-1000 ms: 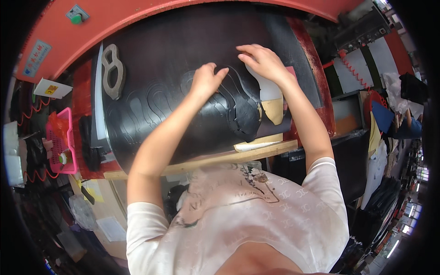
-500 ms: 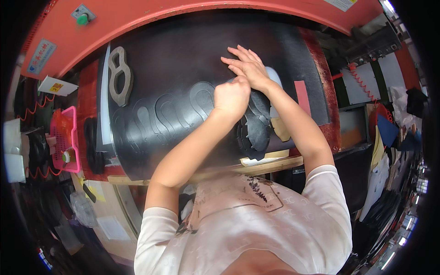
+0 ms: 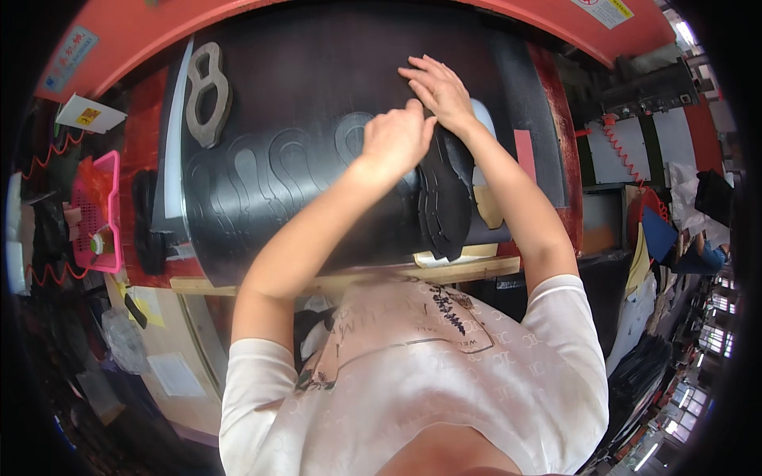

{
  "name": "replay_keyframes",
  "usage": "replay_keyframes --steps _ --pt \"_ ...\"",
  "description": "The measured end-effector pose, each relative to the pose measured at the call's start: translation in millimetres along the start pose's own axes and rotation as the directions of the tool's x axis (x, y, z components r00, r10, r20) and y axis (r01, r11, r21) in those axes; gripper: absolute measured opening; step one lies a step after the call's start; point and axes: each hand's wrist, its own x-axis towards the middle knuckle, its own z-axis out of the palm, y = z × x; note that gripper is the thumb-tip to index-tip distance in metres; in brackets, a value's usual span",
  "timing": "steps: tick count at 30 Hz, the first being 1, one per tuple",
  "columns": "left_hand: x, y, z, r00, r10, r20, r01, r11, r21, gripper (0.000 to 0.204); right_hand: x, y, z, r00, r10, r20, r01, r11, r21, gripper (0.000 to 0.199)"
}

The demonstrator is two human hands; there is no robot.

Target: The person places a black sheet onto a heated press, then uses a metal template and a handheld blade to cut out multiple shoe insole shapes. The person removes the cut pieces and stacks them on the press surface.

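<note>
Partly hidden, the matte black, curved, sole-shaped pieces [image 3: 446, 198] lie below the hands, their upper ends lost behind them. The left hand [image 3: 394, 139] is curled; whether it pinches a piece, I cannot tell. Just beside it, the right hand [image 3: 440, 91] has its fingers stretched out, palm unseen. The left forearm [image 3: 311, 224] covers part of the glossy black sheet [image 3: 230, 250] marked with sole outlines.

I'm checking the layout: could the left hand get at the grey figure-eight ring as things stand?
Probably yes: only black sheet shows between the left hand and the grey figure-eight ring, leaving the way free.
</note>
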Motion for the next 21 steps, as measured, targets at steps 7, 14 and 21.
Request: replay_keyframes --steps 7,14,21 --pt "-71 -46 -24 0.891 0.341 -0.299 -0.426 0.856 -0.292 0.028 -62 -54 -68 0.929 0.369 0.024 -0.221 0.503 0.836 0.018" --pt "-122 -69 -34 0.843 0.537 0.002 -0.528 0.829 -0.187 0.039 -217 -166 -98 0.385 0.167 0.908 -0.923 0.078 0.377 0.03" --pt "-118 -71 -31 0.84 0.541 -0.037 -0.534 0.814 -0.227 0.039 -229 -220 -65 0.529 0.452 0.718 -0.493 -0.525 0.694 0.05"
